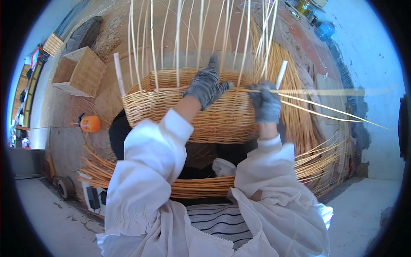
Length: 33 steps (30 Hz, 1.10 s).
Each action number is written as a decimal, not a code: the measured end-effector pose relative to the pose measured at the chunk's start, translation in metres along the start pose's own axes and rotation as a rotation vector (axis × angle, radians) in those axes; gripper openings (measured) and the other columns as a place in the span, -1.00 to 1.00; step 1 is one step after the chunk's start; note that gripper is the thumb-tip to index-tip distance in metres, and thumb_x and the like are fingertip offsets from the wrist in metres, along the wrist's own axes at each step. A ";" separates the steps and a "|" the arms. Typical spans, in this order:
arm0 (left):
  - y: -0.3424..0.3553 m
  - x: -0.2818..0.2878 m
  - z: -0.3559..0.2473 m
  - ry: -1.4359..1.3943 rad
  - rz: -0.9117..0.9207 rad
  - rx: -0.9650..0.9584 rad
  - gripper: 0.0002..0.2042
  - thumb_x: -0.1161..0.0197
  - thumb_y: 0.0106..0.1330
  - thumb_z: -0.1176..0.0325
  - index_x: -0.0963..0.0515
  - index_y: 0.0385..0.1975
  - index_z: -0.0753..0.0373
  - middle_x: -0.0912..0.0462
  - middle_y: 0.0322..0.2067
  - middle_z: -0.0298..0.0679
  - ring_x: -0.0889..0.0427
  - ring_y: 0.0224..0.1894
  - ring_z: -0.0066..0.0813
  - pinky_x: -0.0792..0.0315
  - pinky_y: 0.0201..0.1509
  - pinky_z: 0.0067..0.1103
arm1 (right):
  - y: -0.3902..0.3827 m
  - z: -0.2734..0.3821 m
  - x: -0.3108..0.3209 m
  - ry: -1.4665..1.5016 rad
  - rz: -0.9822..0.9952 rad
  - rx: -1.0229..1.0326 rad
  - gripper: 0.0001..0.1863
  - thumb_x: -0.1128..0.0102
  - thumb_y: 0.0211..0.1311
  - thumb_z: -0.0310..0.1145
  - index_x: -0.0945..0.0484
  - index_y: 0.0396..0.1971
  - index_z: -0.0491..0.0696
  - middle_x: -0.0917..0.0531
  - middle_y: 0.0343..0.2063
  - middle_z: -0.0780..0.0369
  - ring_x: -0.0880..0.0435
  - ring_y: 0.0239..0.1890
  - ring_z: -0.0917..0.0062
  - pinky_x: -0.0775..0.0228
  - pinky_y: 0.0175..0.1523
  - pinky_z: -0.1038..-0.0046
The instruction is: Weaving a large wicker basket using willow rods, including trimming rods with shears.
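In front of me is a half-woven wicker basket, with tall pale upright stakes rising from its wall. A thicker white post stands at each near corner. My left hand, in a grey knit glove, lies over the near rim with its fingers stretched out and thumb pointing right. At the right end of the rim, my gloved right hand is closed round thin willow rods. Their loose ends trail out to the right, one of them smeared by motion.
A bundle of long willow rods lies right of the basket. Another curved bundle crosses by my lap. An orange spray bottle and a square wicker box are at left. A blue water jug stands by the right wall.
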State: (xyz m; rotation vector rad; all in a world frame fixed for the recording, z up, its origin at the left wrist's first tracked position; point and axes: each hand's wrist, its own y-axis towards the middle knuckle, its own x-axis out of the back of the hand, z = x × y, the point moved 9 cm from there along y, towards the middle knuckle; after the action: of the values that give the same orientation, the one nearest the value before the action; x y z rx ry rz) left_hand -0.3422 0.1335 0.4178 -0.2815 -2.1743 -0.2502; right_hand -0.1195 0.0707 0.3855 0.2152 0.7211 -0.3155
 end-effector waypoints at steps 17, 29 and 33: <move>0.020 -0.060 0.008 -0.234 0.265 0.256 -0.43 -0.34 -0.01 -0.14 -0.59 -0.17 0.22 -0.64 -0.20 -0.07 -0.60 -0.10 -0.17 -0.43 0.01 -0.40 | 0.011 0.074 -0.003 -0.193 0.119 0.490 -0.43 -0.03 0.31 -0.38 -0.08 0.26 -0.09 -0.40 -0.64 0.35 -0.35 -0.62 0.64 -0.37 -0.46 0.52; 0.014 -0.045 -0.131 -0.067 -0.277 -0.337 -0.50 -0.34 0.12 0.15 -0.42 0.02 0.26 -0.61 -0.23 -0.08 -0.58 -0.17 -0.12 -0.42 0.01 -0.35 | 0.010 0.128 0.120 -0.177 -0.076 0.123 -0.92 -0.17 0.20 -0.45 -0.44 -0.40 -0.08 -0.58 -0.45 0.11 -0.66 -0.29 0.21 -0.67 -0.25 0.24; 0.029 -0.120 -0.113 -0.176 0.286 -0.064 -0.63 -0.30 0.15 0.11 -0.51 -0.17 0.23 -0.62 -0.39 -0.09 -0.60 -0.28 -0.18 -0.44 -0.12 -0.33 | 0.059 0.156 0.074 -1.030 -0.125 -0.067 -0.94 -0.17 0.16 -0.51 -0.47 -0.44 -0.05 -0.63 -0.40 0.10 -0.67 -0.25 0.39 -0.56 -0.36 0.55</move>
State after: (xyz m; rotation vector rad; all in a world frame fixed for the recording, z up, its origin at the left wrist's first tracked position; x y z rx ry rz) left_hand -0.1790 0.1168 0.3869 -0.6662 -2.2665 -0.1373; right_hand 0.0489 0.0632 0.4551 -0.0708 -0.2759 -0.4622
